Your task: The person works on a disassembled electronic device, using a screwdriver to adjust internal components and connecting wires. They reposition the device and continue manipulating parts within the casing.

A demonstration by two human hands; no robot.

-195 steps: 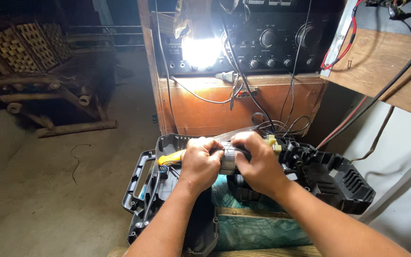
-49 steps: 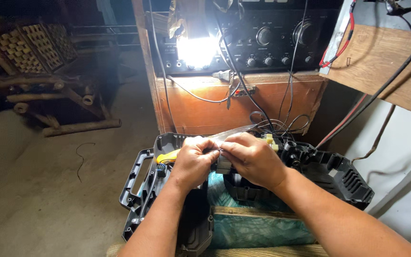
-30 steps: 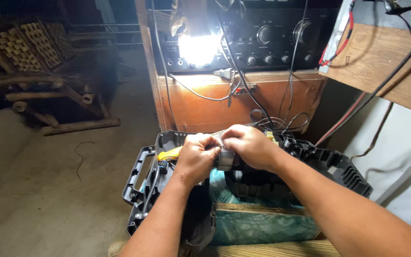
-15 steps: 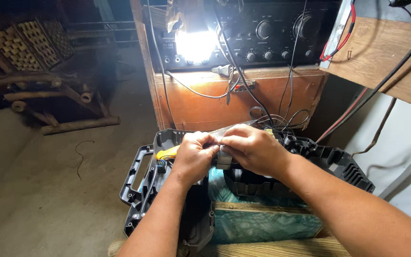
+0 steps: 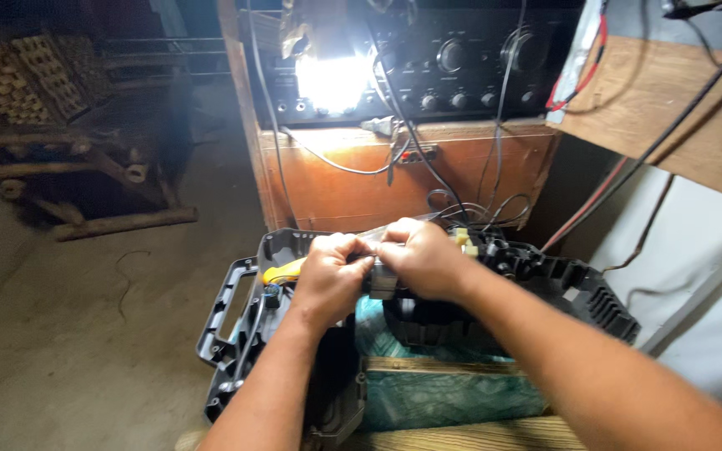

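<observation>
Both grips clench one small grey part at the centre of the frame: the left hand and right hand meet over an open black tool case. A yellow-handled tool lies just left of the hands, below a lit amplifier.

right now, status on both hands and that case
Left hand and right hand both shut on a small grey part. Open black tool case beneath. Wires behind.
</observation>
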